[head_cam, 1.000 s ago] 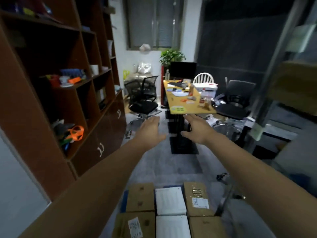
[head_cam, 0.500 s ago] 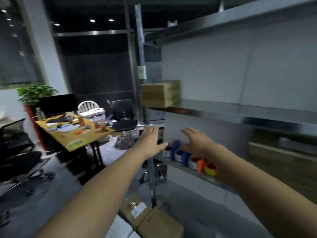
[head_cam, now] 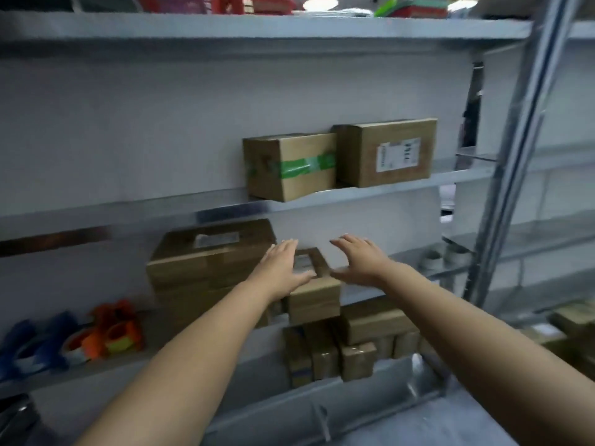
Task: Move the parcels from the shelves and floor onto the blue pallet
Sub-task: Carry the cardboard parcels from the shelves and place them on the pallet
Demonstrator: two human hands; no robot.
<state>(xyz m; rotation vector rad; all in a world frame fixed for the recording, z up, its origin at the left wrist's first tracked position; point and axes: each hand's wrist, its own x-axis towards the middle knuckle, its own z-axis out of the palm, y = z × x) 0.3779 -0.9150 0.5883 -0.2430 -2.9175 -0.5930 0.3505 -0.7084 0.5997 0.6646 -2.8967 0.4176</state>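
Observation:
I face a grey metal shelf unit (head_cam: 225, 206). Both arms reach forward with empty hands. My left hand (head_cam: 280, 268) and my right hand (head_cam: 360, 260) hover with fingers spread on either side of a small brown parcel (head_cam: 314, 297) on the middle shelf. To its left stands a larger brown parcel (head_cam: 209, 259). One shelf up sit a parcel with green tape (head_cam: 289, 165) and a labelled parcel (head_cam: 386, 152). Several more parcels (head_cam: 347, 346) are stacked on the lower shelf. The blue pallet is out of view.
Orange and blue tape dispensers (head_cam: 106, 333) lie at the left of the middle shelf. Tape rolls (head_cam: 441, 257) sit at its right end. A metal upright (head_cam: 515, 156) rises on the right. Red and green items line the top shelf (head_cam: 257, 24).
My view has swung right from the office and desk onto the shelves. Both hands stay out in front, now close to the small parcel on the middle shelf.

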